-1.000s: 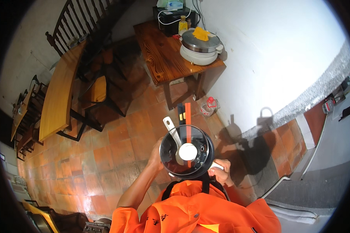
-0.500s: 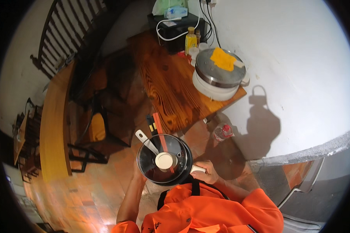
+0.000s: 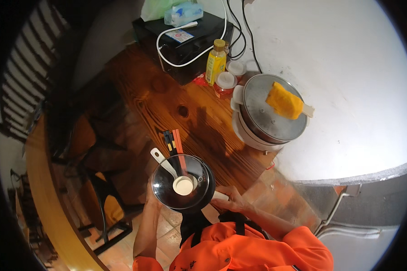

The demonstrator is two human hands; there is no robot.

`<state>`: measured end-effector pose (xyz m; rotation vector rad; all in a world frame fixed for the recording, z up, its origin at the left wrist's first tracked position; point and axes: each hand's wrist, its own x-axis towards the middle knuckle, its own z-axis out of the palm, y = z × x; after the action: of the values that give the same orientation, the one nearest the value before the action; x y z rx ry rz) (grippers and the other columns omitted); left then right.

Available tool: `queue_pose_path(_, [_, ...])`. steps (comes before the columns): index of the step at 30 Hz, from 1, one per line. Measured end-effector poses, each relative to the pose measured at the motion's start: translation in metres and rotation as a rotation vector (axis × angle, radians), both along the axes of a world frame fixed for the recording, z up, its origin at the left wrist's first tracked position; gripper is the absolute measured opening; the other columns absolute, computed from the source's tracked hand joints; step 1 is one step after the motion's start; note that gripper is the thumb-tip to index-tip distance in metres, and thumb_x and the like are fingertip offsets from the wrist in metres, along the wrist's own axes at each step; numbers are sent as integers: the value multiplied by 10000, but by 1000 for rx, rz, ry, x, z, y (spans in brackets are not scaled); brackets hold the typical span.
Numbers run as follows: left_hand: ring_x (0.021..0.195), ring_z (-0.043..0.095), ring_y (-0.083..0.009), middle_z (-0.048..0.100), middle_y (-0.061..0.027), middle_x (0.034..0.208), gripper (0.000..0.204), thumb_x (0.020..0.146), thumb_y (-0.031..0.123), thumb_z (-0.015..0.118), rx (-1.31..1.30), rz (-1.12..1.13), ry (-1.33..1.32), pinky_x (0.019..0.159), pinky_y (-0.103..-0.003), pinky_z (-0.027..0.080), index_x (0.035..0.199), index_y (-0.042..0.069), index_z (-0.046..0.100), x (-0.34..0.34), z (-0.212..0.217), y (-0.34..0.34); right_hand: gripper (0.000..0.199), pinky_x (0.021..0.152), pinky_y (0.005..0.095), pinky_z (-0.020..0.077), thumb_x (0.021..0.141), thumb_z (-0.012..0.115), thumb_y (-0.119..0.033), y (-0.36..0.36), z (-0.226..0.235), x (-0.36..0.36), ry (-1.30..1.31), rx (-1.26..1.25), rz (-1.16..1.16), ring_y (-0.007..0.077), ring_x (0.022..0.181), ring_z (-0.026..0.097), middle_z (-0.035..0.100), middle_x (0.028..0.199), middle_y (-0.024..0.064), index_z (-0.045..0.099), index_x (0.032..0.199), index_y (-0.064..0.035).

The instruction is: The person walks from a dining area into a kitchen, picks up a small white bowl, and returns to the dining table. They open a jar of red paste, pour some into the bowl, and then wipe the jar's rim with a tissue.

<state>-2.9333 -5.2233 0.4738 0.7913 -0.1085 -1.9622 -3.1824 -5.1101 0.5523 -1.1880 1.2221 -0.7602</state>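
My right hand (image 3: 230,198) is closed round the cream handle (image 3: 220,196) of a dark pan (image 3: 210,187), held in front of my body. My left hand (image 3: 152,195) supports the pan's left side; its fingers are mostly hidden beneath. A round glass lid (image 3: 169,195) with a dark rim covers the pan. Across the lid lies a white ladle (image 3: 166,165), its round bowl near the middle. Black chopsticks (image 3: 169,142) and red chopsticks (image 3: 178,141) stick out past the far rim; whether they pass over or under the glass I cannot tell.
The wooden table (image 3: 167,104) is just ahead. It bears an electric pot (image 3: 269,110) with an orange cloth (image 3: 285,101), a yellow bottle (image 3: 215,63), lidded jars (image 3: 225,83) and a black box (image 3: 181,43) with a white cable. Chairs (image 3: 104,203) and a curved counter (image 3: 54,203) stand left.
I have come closer to the table, so its pot, jars and box look larger. The pan and its load now overlap the table's near edge, still in both hands.
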Motion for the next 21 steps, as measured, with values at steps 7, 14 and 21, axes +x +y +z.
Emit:
queue_pose_path(7, [799,652,-182,662,-79,942,388,941,361,449,-15,-172,-135,691,-310,556,1061,33,618,26,-30,-141,276,640,279,427,874,646,-217,-98,-16,57,103,-80,-181,109,759,535,592,808,51,625,997,29])
queue_pose_path(14, [881,635,-168,655,-66,1009,345,977,264,414,-226,-270,-241,764,-287,529,1143,18,590,44,-56,-226,306,574,269,404,889,619,-256,-169,-11,91,19,-13,-281,92,677,516,573,735,21,636,1006,27])
queue_pose_path(21, [871,637,-168,653,-71,1033,323,965,234,468,-299,-284,-295,734,-289,536,1166,12,589,55,-65,-270,261,504,241,367,910,597,-232,-211,-6,99,-167,141,-345,59,602,496,556,671,2,651,996,8])
